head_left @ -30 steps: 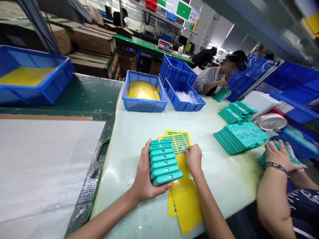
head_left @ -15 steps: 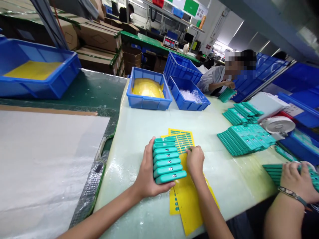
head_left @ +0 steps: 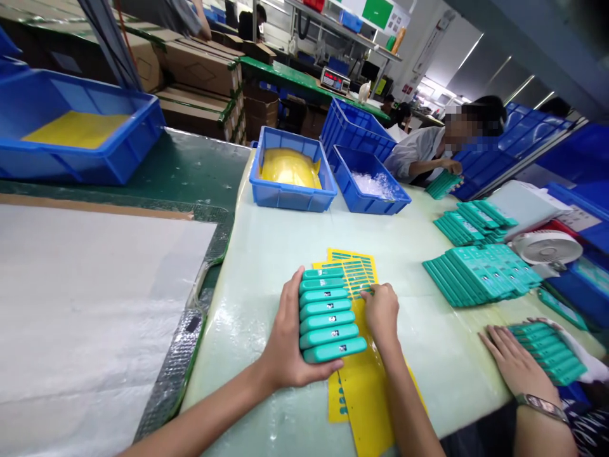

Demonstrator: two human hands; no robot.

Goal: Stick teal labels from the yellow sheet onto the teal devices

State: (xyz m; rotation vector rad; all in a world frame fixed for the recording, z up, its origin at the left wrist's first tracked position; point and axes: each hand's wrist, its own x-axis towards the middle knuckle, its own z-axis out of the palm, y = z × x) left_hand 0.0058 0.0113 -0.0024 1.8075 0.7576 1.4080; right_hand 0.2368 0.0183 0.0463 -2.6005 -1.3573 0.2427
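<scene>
A row of flat teal plastic cases (head_left: 332,320) stands on edge in my left hand (head_left: 288,339), which is wrapped around one side with the thumb below. Small dark-and-white marks show on most of the cases' narrow ends. Just right of the stack, my right hand (head_left: 382,312) is closed in a pinch over a yellow sheet (head_left: 368,393). Whatever lies between its fingertips is too small to name. Under and behind the hands, yellow sticker sheets (head_left: 359,273) with rows of small teal strips overlap on the pale tabletop (head_left: 280,247).
At right, a co-worker's hand (head_left: 516,362) rests by more teal cases (head_left: 547,349). Stacked cases (head_left: 480,273) and a small fan (head_left: 545,246) stand behind. Blue bins (head_left: 292,198) line the back, and another person (head_left: 423,149) holds cases there. White sheeting (head_left: 95,304) covers the left bench.
The view has shifted slightly, and both my hands keep nearly the same pose. The co-worker's cases at right now lie lower, turned with their edges up, with a hand flat beside them.
</scene>
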